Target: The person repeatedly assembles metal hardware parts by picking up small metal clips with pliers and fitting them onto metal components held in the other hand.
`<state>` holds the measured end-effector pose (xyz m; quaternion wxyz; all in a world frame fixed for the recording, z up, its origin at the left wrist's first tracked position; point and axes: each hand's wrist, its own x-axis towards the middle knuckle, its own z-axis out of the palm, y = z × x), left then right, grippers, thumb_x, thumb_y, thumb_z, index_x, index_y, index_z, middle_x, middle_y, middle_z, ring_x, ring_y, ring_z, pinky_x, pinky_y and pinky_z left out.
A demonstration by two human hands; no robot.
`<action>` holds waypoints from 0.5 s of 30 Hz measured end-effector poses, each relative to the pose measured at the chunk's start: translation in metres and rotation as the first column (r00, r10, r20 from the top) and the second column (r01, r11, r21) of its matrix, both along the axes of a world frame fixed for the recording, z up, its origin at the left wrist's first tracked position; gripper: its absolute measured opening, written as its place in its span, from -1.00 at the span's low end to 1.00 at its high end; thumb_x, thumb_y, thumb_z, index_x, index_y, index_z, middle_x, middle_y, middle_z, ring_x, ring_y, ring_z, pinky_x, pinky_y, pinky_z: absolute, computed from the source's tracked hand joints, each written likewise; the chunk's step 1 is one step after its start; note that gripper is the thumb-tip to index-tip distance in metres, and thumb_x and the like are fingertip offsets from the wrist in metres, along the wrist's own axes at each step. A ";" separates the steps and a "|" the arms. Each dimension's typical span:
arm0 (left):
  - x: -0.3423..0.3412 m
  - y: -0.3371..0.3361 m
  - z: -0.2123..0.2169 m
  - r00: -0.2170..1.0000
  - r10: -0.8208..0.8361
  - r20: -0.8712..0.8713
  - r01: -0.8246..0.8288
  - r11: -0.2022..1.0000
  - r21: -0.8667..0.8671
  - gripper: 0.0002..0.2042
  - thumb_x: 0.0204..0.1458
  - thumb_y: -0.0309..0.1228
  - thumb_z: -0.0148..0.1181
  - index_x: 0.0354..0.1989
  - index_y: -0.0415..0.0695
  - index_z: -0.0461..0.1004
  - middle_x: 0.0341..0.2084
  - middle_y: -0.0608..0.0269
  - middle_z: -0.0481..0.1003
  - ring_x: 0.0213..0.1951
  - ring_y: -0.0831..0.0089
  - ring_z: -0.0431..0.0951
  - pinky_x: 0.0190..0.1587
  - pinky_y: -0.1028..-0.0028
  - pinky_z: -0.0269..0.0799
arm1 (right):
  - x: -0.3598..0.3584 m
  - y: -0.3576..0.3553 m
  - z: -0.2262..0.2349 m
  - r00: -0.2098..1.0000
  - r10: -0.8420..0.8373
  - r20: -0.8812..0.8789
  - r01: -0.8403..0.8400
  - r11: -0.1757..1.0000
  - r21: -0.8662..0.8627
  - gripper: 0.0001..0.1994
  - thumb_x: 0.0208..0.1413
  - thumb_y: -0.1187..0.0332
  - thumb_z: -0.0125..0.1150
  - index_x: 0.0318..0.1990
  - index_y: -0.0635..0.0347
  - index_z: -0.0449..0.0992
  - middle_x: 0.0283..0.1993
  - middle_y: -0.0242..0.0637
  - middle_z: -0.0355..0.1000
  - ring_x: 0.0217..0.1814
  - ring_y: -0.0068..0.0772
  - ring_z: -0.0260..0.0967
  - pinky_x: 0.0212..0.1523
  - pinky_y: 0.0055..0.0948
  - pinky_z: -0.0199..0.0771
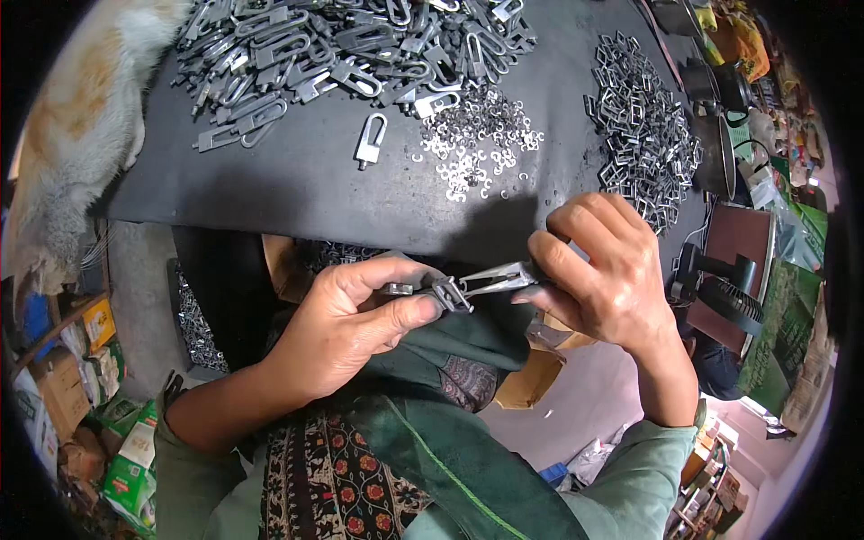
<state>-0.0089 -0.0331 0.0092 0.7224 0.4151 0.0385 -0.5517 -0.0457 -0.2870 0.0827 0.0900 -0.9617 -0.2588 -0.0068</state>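
Note:
My left hand (364,310) is closed on a metal shackle assembly (449,293), a U-shaped loop with a small rectangular frame, pinched between thumb and fingers above my lap. My right hand (605,261) grips silver tweezers (495,277), or a similar two-pronged tool, whose tips meet the left-hand part. A small C-shaped clip (463,285) seems to sit at those tips, though it is too small to tell for sure. On the dark table (297,184) just beyond my hands lies a single U-shaped shackle (370,141), next to a scatter of C-shaped clips (477,135).
A large heap of shackles (360,49) covers the table's far side. Small rectangular frames (637,126) are piled at the right. An orange-and-white cat (85,108) lies at the left edge. A black fan (724,292) stands at right, and an open cardboard box (531,378) sits below.

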 end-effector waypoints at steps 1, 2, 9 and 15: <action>0.000 0.000 0.000 1.000 0.000 0.001 0.000 1.000 0.005 -0.83 0.15 -0.47 0.21 -0.10 -0.20 0.53 -0.48 0.45 0.45 -0.54 0.75 0.24 -0.52 0.69 0.10 | -0.001 0.001 0.000 1.000 0.008 -0.011 -0.008 1.000 -0.011 -0.66 -0.19 0.11 0.37 -0.36 0.12 0.44 -0.37 -0.33 0.32 -0.33 -0.27 0.35 -0.32 -0.30 0.31; 0.000 0.000 0.000 1.000 -0.016 0.017 0.016 1.000 0.002 -0.83 0.15 -0.47 0.21 -0.10 -0.20 0.53 -0.48 0.45 0.44 -0.53 0.75 0.24 -0.51 0.69 0.10 | -0.002 0.002 0.001 1.000 0.016 -0.023 -0.017 1.000 -0.021 -0.66 -0.19 0.10 0.36 -0.37 0.12 0.44 -0.38 -0.33 0.32 -0.33 -0.28 0.35 -0.32 -0.31 0.31; -0.001 -0.005 0.000 0.995 -0.059 0.083 0.060 0.998 -0.018 -0.83 0.16 -0.45 0.21 -0.11 -0.20 0.53 -0.50 0.47 0.41 -0.53 0.78 0.22 -0.52 0.70 0.05 | -0.004 0.003 0.003 0.998 0.055 -0.038 -0.056 0.998 -0.005 -0.66 -0.16 0.08 0.34 -0.38 0.12 0.43 -0.40 -0.35 0.29 -0.35 -0.29 0.33 -0.30 -0.31 0.31; -0.004 -0.013 0.009 0.964 -0.089 0.249 0.087 0.996 0.019 -0.83 0.16 -0.45 0.20 -0.12 -0.23 0.52 -0.53 0.46 0.40 -0.54 0.77 0.24 -0.51 0.70 0.10 | -0.023 0.003 0.002 0.999 -0.031 -0.013 0.031 0.998 -0.046 -0.67 -0.12 0.07 0.33 -0.42 0.11 0.42 -0.52 -0.38 0.21 -0.48 -0.34 0.27 -0.47 -0.36 0.28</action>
